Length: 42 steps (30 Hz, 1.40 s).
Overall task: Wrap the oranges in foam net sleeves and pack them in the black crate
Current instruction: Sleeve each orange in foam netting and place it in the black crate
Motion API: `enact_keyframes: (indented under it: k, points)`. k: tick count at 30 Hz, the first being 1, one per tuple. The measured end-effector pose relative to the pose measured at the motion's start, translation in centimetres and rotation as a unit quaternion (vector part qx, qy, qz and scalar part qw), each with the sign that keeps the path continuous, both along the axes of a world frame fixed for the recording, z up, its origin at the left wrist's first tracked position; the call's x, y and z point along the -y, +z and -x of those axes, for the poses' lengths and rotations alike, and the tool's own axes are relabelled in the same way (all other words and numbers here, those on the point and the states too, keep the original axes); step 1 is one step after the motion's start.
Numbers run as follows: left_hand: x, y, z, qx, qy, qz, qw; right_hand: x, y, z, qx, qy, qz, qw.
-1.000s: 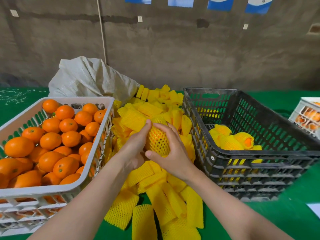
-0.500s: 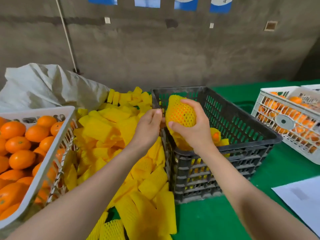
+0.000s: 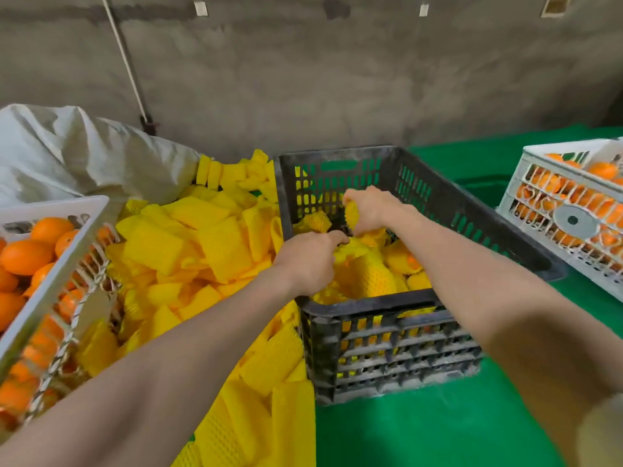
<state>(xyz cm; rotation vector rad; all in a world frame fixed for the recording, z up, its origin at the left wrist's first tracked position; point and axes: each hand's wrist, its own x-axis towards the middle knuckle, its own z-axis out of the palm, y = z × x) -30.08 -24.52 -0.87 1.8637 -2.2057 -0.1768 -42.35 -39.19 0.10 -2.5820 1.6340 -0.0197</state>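
The black crate (image 3: 371,303) stands in the middle, with several oranges in yellow foam net sleeves (image 3: 374,278) lying on its floor. Both my hands are inside it. My right hand (image 3: 372,207) grips a sleeved orange (image 3: 351,212) near the crate's back left corner. My left hand (image 3: 312,261) is just below it, fingers curled, and seems to pinch the lower end of that sleeve; its fingertips are hidden. Unwrapped oranges (image 3: 27,256) fill a white crate (image 3: 57,210) at the left.
A big pile of loose yellow foam sleeves (image 3: 215,237) lies between the two crates and runs to the near edge. A white sack (image 3: 84,153) sits behind it. Another white crate (image 3: 556,148) of oranges stands at the right on the green table (image 3: 438,426).
My right hand carried the sleeved orange from above the foam pile, over the crate's rim and down inside. My left hand followed it in, and its fingers are now curled.
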Motion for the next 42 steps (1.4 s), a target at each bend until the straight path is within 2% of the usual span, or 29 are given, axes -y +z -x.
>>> enact_keyframes:
  k: [3, 10, 15, 18, 20, 22, 24, 27, 30, 32, 34, 36, 40, 42]
  points:
    - [0.1, 0.0, 0.1, 0.017, 0.006, 0.002, 1.0, 2.0, -1.8, -2.0, -0.111, 0.046, -0.011, 0.993]
    - [0.2, -0.4, 0.2, -0.005, 0.011, 0.009, 1.0, 3.0, -5.6, -3.1, -0.132, 0.074, -0.108, 0.982]
    - [0.3, -0.7, 0.1, -0.026, 0.015, 0.006, 1.0, 1.8, -4.6, -3.2, -0.134, 0.046, -0.08, 0.987]
    - [0.1, -0.7, -0.1, -0.093, 0.02, 0.049, 0.994, -0.1, -2.9, -4.4, -0.054, 0.08, -0.017, 0.995]
    - [-0.3, -0.6, -0.4, -0.196, 0.036, 0.097, 0.975, -1.8, -1.3, -5.5, 0.015, 0.109, 0.044, 0.993]
    - [-1.2, -0.6, -0.6, -0.26, 0.049, 0.157, 0.952, -3.7, 0.1, -6.2, 0.098, 0.126, 0.105, 0.982]
    - [-2.6, -0.7, -0.8, -0.279, 0.054, 0.193, 0.939, -5.8, 1.1, -6.6, 0.178, 0.123, 0.137, 0.967]
    - [-4.7, -1.0, -2.8, -0.251, 0.045, 0.188, 0.948, -8.7, 2.1, -6.7, 0.271, 0.123, 0.151, 0.943]
    - [-7.0, 0.3, -7.5, -0.293, 0.088, 0.175, 0.936, -12.5, 2.7, -7.9, 0.352, 0.171, 0.154, 0.907]
    - [-8.8, 1.5, -11.3, -0.317, 0.127, 0.182, 0.922, -15.1, 2.3, -9.5, 0.37, 0.217, 0.137, 0.893]
    - [-10.7, 2.2, -14.8, -0.326, 0.16, 0.185, 0.913, -17.2, 0.9, -11.6, 0.335, 0.265, 0.082, 0.9]
    - [-12.8, 2.4, -17.7, -0.342, 0.191, 0.179, 0.902, -18.5, -1.3, -13.9, 0.262, 0.294, 0.017, 0.919]
    - [-16.8, 1.9, -21.3, -0.344, 0.235, 0.168, 0.894, -19.9, -6.5, -18.6, 0.109, 0.251, -0.082, 0.958]
    - [-18.3, 1.5, -22.2, -0.342, 0.242, 0.165, 0.893, -20.4, -9.0, -20.4, 0.053, 0.217, -0.123, 0.967]
